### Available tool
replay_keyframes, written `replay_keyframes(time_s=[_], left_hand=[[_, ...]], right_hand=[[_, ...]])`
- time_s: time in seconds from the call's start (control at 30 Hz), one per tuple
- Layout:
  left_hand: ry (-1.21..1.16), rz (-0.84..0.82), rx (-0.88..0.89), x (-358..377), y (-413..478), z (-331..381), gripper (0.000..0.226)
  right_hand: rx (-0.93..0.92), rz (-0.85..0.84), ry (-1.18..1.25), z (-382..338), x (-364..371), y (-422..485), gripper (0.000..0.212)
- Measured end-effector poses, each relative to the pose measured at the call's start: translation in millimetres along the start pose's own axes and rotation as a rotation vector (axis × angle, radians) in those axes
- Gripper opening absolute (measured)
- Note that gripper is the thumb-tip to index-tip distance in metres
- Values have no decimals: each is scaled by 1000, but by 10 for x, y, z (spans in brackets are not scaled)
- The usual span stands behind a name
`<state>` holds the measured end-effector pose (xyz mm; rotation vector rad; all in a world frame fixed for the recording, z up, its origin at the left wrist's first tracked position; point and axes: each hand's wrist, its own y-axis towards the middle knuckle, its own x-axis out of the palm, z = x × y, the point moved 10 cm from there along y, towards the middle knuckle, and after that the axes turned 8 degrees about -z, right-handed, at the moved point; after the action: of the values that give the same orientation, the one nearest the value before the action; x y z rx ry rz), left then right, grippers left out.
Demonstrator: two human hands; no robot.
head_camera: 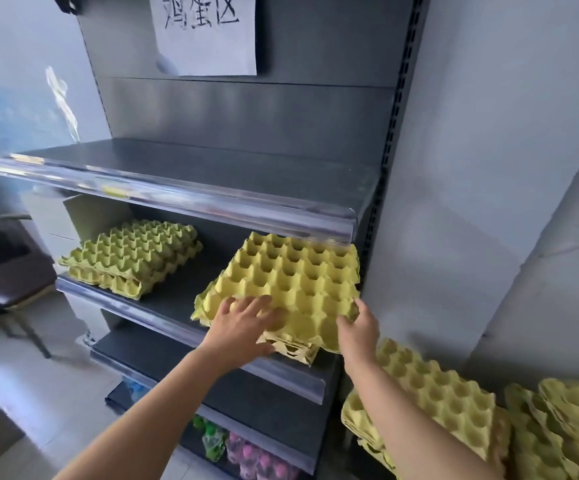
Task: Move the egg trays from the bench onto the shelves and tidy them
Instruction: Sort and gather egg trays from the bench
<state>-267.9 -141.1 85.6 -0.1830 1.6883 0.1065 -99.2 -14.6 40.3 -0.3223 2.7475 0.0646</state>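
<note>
Both hands, left [246, 323] and right [355, 329], lie open on the tray [291, 282], seating it on the shelf [163, 303]; next, square it.

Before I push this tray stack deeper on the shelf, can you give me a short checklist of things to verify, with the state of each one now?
1. Both hands on the stack: ok. Left hand lies flat on the front of the top tray; right hand is at its front right corner.
2. Stack fully on the middle shelf: not ok, its front overhangs the edge.
3. Trays aligned: not ok, a lower tray pokes out crooked.
4. Room behind the stack: cannot tell, the upper shelf hides it.
5. Clear of the left stack: ok, bare shelf between them.
</note>
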Motion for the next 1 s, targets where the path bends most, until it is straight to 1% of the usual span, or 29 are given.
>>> replay_keyframes(time_s=[0.07, 0.17, 0.23, 0.33, 0.43, 0.53, 0.6, 0.67, 0.7, 0.73, 0.8, 0.87, 0.93, 1.0], left_hand=[[39, 58, 8, 29, 175, -229, 61], [29, 73, 42, 131, 431, -506, 58], [-10, 66, 61, 205, 570, -623, 58], [-14, 28, 76, 374, 703, -681, 58], [-80, -91, 94, 644, 760, -694, 62], [-139, -103, 107, 758, 746, -691, 70], [-152, -63, 75, 742, 737, -698, 70], [-177, 15, 40, 638, 749, -682, 78], [-195, 67, 24, 569, 762, -670, 74], [-197, 122, 23, 484, 775, -652, 65], [-167, 177, 17, 310, 802, -582, 51], [-141, 200, 38, 166, 842, -444, 42], [-170, 220, 103, 26, 872, -236, 31], [-215, 197, 158, -68, 901, 33, 31]], right_hand=[[22, 22, 10, -45, 205, 108, 51], [42, 54, -17, -115, 405, 263, 46], [37, 45, -127, -167, 514, 380, 45], [95, -22, -334, -85, 676, 549, 46], [136, -138, -503, 91, 831, 622, 63], [137, -197, -484, 217, 910, 601, 72], [121, -193, -458, 248, 912, 610, 73], [119, -189, -444, 233, 890, 608, 74], [108, -188, -464, 204, 867, 601, 74], [89, -189, -501, 158, 840, 583, 72], [19, -164, -580, 26, 745, 542, 67], [-67, -120, -610, -111, 587, 500, 59], [-132, -78, -663, -207, 392, 473, 52], [-164, -44, -722, -239, 147, 435, 49]])
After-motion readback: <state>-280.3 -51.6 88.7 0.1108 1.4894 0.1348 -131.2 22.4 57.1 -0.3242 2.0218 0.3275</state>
